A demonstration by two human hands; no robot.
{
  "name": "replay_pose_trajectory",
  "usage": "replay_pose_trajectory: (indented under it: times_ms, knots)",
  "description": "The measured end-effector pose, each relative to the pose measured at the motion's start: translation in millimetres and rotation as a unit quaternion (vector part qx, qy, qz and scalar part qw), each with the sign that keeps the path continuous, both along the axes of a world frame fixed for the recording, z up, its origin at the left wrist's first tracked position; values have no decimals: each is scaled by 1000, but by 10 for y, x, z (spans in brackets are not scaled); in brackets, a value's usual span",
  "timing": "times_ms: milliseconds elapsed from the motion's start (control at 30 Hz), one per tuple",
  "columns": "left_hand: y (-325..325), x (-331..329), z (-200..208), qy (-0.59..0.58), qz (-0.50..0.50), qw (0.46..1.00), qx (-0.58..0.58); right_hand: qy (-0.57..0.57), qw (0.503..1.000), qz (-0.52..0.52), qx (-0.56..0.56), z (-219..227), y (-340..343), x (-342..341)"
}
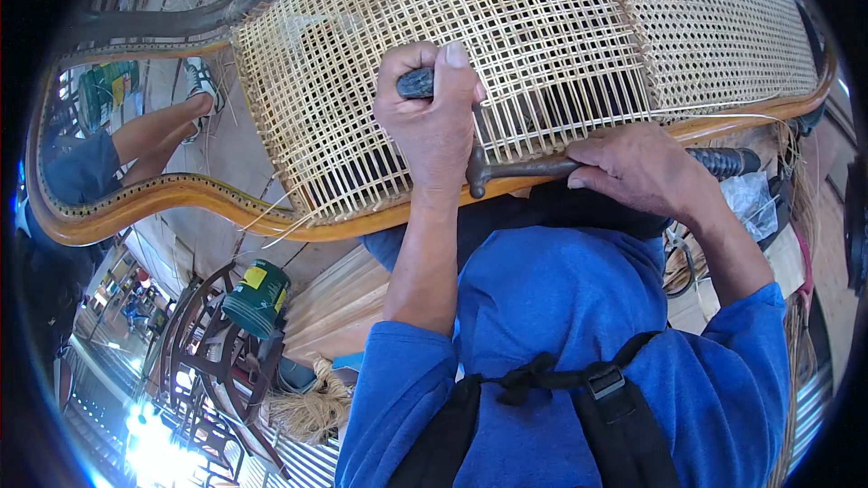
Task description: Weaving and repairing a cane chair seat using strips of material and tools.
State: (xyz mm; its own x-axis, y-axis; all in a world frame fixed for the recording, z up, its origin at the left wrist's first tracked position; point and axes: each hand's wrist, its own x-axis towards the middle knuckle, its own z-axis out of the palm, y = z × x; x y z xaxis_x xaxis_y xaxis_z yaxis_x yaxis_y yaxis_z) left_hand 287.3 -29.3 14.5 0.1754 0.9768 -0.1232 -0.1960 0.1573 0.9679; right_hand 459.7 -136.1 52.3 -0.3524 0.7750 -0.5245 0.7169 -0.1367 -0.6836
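My left hand [429, 117] is closed around a dark-handled tool [416, 83], thumb up. Its working end is mostly hidden beneath the fist. My right hand [637, 167] grips a hammer [524, 168] whose metal head is just below the left fist, at the near edge of the weave. The hammer's black ribbed handle sticks out to the right of that hand. Under both hands lies a woven cane panel [362, 81] on a curved, varnished wooden frame [217, 192]. Loose parallel strands cross dark gaps near the frame's close edge.
A finer, closed cane section [723, 27] adjoins on the right. Loose strand ends stick out at the lower left. Beyond the frame are another person's legs [149, 140], a green bucket [258, 294], dark chair frames [203, 343] and a fibre bundle [312, 407].
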Motion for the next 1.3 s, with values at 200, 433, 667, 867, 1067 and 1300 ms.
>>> replay_pose_trajectory:
  times_ms: [200,433,667,867,1067,1300]
  knots:
    - [80,-47,-50,-15,-8,1000,2,-17,998,-43,32,-131,44,104]
    - [482,-1222,669,-56,257,962,66,49,999,-1,-21,-45,-109,-43]
    - [249,-1629,488,53,203,976,65,50,998,30,-16,78,278,-502]
    - [288,-1451,364,58,210,975,52,27,994,100,-24,45,611,-898]
    - [428,-1872,311,10,238,969,64,20,992,118,-32,17,765,-1109]
    - [387,-1762,176,18,196,980,40,36,990,134,-17,-32,875,-1314]
